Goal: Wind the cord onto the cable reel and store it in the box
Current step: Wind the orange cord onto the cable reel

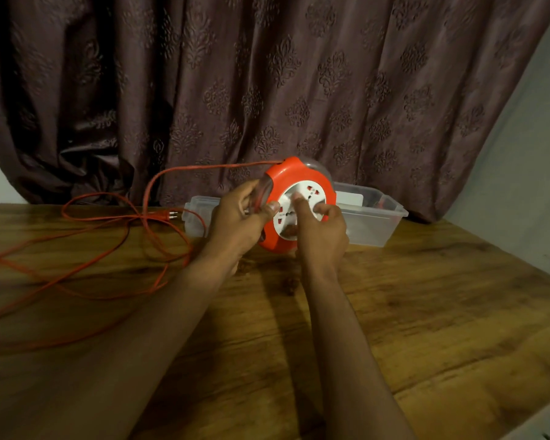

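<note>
Both hands hold the reel above the bench.

The left hand [235,223] grips the reel [299,204] edge; right hand [323,230] fingers curl on its white face, cord [115,246] loose beside the box [372,223].

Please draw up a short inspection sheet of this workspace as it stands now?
Surface: wooden table, grain visible, dim light.
Job's things: orange cable reel held up on edge, white socket face toward the camera; clear plastic box behind it, open.
Clutter: nothing seen.
Grips: left hand grips the reel's left rim; right hand has its fingers on the socket face.
Cables: orange cord mostly unwound, looped loosely over the table's left side; its plug lies beside the box.
Surroundings: patterned dark curtain behind; pale wall at right.
</note>
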